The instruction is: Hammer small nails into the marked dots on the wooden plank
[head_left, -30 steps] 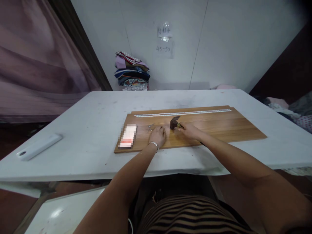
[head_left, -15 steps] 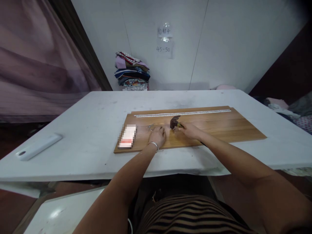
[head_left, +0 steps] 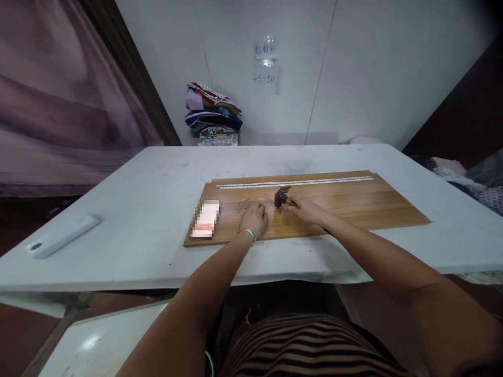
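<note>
My right hand [head_left: 307,210] is wrapped around the handle of a claw hammer [head_left: 281,198]. Its dark metal head is over the wooden board [head_left: 353,204], claw toward the far side. My left hand [head_left: 254,217], with a bracelet at the wrist, rests on the board to the left of the hammer head. Its fingers are bent and pressed together; what they hold, if anything, is hidden. Several loose nails [head_left: 242,206] lie in a small heap just left of those fingers.
A phone [head_left: 206,220] with a blurred screen lies on the board's left end. Two white measuring strips [head_left: 294,183] run along its far edge. On the white table [head_left: 129,209] is a white oblong object [head_left: 65,235]. Folded clothes [head_left: 214,115] are stacked against the wall.
</note>
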Demonstrator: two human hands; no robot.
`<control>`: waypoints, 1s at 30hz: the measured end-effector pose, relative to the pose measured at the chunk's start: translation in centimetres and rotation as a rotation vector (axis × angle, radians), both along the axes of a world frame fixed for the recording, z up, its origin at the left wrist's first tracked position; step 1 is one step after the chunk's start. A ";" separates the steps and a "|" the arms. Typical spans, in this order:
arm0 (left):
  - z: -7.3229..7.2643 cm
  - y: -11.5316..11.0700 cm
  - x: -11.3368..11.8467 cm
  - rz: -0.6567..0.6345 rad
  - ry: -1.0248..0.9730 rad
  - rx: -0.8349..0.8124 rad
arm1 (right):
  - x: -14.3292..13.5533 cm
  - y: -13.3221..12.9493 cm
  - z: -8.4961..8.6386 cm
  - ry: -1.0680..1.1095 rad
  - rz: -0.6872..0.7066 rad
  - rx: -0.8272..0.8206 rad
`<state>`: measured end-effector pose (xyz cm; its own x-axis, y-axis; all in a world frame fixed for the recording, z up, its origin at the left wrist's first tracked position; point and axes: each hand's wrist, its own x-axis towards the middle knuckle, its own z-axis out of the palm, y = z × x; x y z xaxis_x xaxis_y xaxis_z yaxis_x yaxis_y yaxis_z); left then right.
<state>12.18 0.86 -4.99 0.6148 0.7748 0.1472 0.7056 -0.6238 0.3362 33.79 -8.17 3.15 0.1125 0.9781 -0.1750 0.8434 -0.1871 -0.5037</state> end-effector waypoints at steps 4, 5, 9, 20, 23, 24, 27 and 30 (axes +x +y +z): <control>-0.1 0.1 0.0 -0.008 -0.015 0.018 | 0.2 0.0 -0.1 -0.018 0.008 0.002; -0.1 0.1 0.0 -0.008 -0.014 0.022 | 0.2 0.1 -0.2 -0.020 0.011 0.002; -0.1 0.1 0.1 -0.005 0.004 0.031 | -0.1 0.1 -0.4 0.001 0.013 -0.001; 0.1 -0.1 0.2 -0.010 0.017 0.008 | -0.2 -0.1 0.1 0.001 -0.016 -0.009; 0.0 0.0 0.2 -0.007 0.013 0.015 | 0.0 0.0 0.0 -0.004 -0.016 0.005; 0.0 0.0 0.2 -0.004 0.009 0.016 | 0.0 0.0 -0.1 -0.003 -0.013 0.007; 0.0 0.0 0.1 -0.011 -0.002 0.013 | -0.1 0.0 0.0 0.002 -0.005 0.008; 0.2 0.0 0.1 -0.016 0.004 0.011 | -0.4 -0.1 0.3 0.007 -0.001 0.004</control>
<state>12.28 0.83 -4.74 0.6277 0.7632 0.1532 0.6966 -0.6386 0.3270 33.41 -8.29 3.40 0.1124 0.9787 -0.1717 0.8394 -0.1860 -0.5107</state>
